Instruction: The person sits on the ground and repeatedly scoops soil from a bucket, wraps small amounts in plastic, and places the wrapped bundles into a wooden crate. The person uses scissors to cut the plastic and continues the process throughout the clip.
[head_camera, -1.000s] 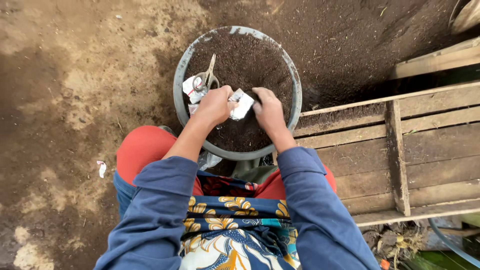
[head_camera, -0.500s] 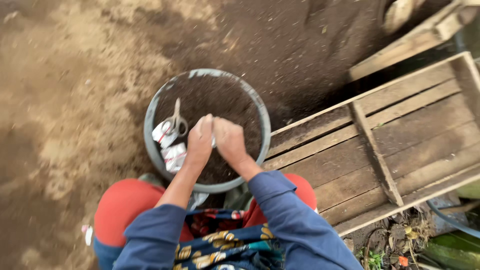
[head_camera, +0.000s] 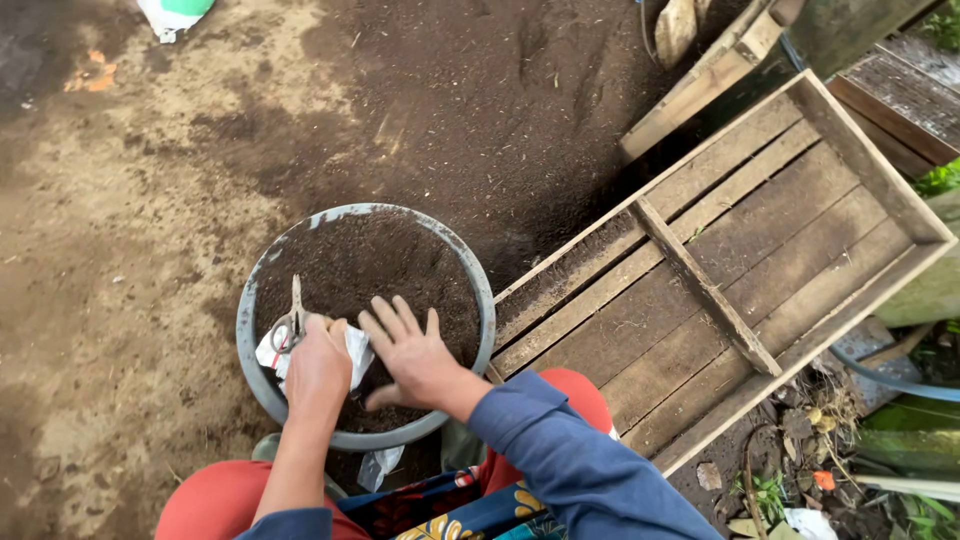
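A white bag (head_camera: 175, 14) with a green band lies at the top edge of the dirt ground. In the grey basin (head_camera: 255, 300) of dark soil, the left hand (head_camera: 318, 368) is closed on a small white packet (head_camera: 357, 347), just beside the scissors (head_camera: 290, 322). The right hand (head_camera: 412, 352) lies open, fingers spread flat on the soil (palm down). Half a second ago both hands were pinched together mid-basin; the wooden crate (head_camera: 760, 240) now shows fuller.

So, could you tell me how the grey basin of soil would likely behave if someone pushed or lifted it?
The basin is probably heavy, since dark soil fills it nearly to the rim. Being wide and low, it seems unlikely to tip. On the dirt ground it would likely drag rather than slide freely.
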